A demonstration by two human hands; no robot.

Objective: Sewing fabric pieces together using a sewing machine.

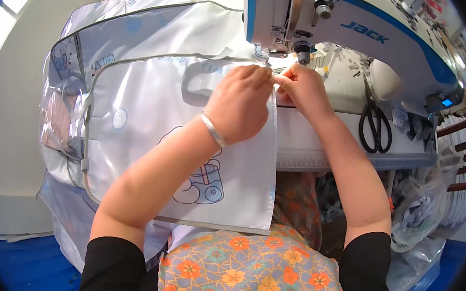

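A white printed fabric panel [152, 109] with grey binding lies over the front of the machine bed, a cartoon figure printed near its lower right. My left hand [240, 104] rests on its upper right corner, fingers closed together on the edge. Just right of it, my right hand [304, 89] pinches at the same corner with thumb and forefinger; the bit between the fingertips is too small to make out clearly. Both hands are just below the needle area of a white and blue sewing machine [334, 26]. A grey strap loop [194, 83] lies on the panel left of my left hand.
Black-handled scissors [376, 125] lie on the bed to the right of my right hand. More printed fabric [160, 26] spreads behind and left of the panel. A clear plastic bag [420, 214] hangs at the right, near a brown chair [463, 148]. Scraps and thread lie under the machine arm.
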